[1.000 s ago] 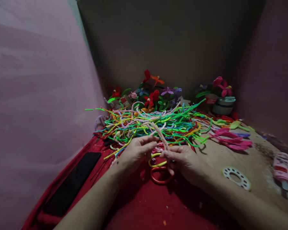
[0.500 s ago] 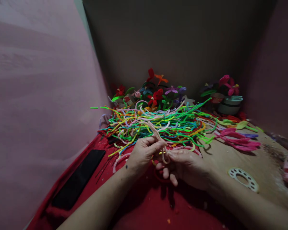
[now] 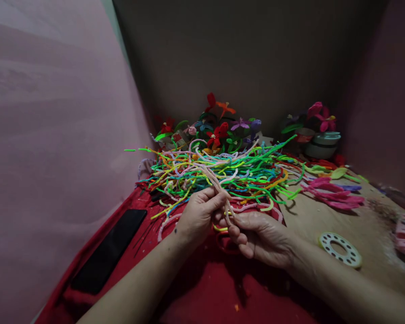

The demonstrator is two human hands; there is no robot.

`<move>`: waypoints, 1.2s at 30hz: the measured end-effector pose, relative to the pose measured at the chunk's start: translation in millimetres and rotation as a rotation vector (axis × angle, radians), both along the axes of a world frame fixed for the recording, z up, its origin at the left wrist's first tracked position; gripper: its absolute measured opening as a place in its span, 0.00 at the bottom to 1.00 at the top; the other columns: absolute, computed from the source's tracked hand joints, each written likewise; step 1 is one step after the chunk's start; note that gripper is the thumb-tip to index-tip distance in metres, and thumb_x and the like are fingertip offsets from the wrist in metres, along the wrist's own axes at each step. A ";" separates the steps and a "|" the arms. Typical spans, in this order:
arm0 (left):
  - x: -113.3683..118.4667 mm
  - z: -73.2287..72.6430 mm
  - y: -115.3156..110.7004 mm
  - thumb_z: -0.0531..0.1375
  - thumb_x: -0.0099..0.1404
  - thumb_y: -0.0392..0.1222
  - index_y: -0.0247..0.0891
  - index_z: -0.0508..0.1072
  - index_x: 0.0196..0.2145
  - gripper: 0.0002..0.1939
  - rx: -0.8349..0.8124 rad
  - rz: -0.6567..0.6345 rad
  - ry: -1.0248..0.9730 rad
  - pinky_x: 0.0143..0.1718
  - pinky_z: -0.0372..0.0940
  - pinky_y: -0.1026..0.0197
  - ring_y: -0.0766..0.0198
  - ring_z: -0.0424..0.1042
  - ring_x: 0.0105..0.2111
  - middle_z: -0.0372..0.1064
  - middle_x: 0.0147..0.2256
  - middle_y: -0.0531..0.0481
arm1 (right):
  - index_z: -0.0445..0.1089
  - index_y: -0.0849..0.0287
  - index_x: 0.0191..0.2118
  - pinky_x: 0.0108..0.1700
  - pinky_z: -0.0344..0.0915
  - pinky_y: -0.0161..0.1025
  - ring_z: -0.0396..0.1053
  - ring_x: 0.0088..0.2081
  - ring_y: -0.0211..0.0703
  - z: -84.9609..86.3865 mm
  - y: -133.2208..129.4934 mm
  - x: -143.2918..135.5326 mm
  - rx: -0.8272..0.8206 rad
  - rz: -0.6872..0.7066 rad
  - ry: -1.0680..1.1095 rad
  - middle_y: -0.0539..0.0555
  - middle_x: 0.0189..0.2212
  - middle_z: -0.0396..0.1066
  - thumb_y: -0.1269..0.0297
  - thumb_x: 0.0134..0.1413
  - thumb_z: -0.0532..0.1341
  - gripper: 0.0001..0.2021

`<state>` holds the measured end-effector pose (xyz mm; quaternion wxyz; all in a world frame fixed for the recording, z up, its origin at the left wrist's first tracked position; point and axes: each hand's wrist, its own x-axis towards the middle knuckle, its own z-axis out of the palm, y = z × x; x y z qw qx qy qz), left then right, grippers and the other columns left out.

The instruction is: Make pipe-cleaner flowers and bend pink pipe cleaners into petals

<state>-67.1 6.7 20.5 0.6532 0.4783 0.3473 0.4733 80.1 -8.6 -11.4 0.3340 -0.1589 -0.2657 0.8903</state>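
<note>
Both hands are on it: the left hand (image 3: 200, 213) has a thumb-and-finger grip on the pale pink pipe cleaners (image 3: 217, 182), and the right hand (image 3: 265, 238) pinches their lower end just beside it. And look at the line! The long axis runs from the right fingertips up through the left grip, then away and leftward over the heap of coloured pipe cleaners (image 3: 256, 168); whether it touches them, I can't tell. So the near end sits with the right hand, while the free stretch lies beyond the left, the closer hand there.
</note>
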 end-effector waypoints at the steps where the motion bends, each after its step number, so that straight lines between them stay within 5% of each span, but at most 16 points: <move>1: 0.3 0.4 -0.2 0.60 0.57 0.42 0.33 0.67 0.27 0.09 -0.005 0.001 -0.006 0.16 0.55 0.72 0.77 0.58 0.14 0.61 0.17 0.57 | 0.70 0.69 0.34 0.21 0.63 0.28 0.62 0.18 0.29 -0.1 -0.4 -0.6 -0.004 -0.005 0.001 0.50 0.20 0.64 0.74 0.54 0.54 0.07; 7: 1.3 3.8 -0.8 0.60 0.57 0.41 0.32 0.67 0.27 0.09 -0.009 0.002 -0.023 0.17 0.55 0.73 0.77 0.59 0.14 0.63 0.17 0.56 | 0.70 0.68 0.35 0.27 0.68 0.32 0.67 0.24 0.33 -1.3 -2.4 -0.8 -0.066 -0.015 0.071 0.53 0.24 0.67 0.71 0.54 0.55 0.08; 20: 4.8 6.0 -3.6 0.61 0.56 0.44 0.34 0.67 0.26 0.10 0.057 0.068 0.046 0.18 0.51 0.71 0.77 0.55 0.14 0.59 0.16 0.58 | 0.72 0.67 0.28 0.21 0.62 0.27 0.60 0.18 0.28 2.3 -4.3 -6.0 -0.048 -0.196 -0.070 0.49 0.20 0.64 0.74 0.41 0.64 0.04; 25: 5.3 9.5 -8.6 0.61 0.53 0.37 0.33 0.73 0.25 0.04 0.225 0.071 0.328 0.25 0.57 0.69 0.72 0.62 0.23 0.66 0.23 0.53 | 0.71 0.66 0.22 0.20 0.62 0.28 0.61 0.17 0.30 -3.1 -1.4 -4.4 -0.010 -0.354 -0.132 0.48 0.16 0.62 0.74 0.39 0.64 0.02; 28: 5.3 11.9 -10.1 0.60 0.54 0.36 0.32 0.74 0.22 0.06 0.259 0.118 0.420 0.28 0.58 0.69 0.70 0.64 0.26 0.67 0.23 0.51 | 0.71 0.67 0.24 0.21 0.64 0.28 0.62 0.18 0.31 -0.6 1.6 -0.8 0.021 -0.333 -0.126 0.49 0.17 0.63 0.72 0.41 0.63 0.02; 36: 2.9 14.4 -9.4 0.62 0.53 0.40 0.31 0.71 0.23 0.08 0.038 0.065 0.240 0.20 0.57 0.70 0.72 0.63 0.18 0.67 0.20 0.51 | 0.69 0.68 0.31 0.18 0.66 0.32 0.63 0.18 0.32 3.5 0.8 1.5 0.078 -0.111 -0.092 0.52 0.21 0.67 0.66 0.51 0.59 0.08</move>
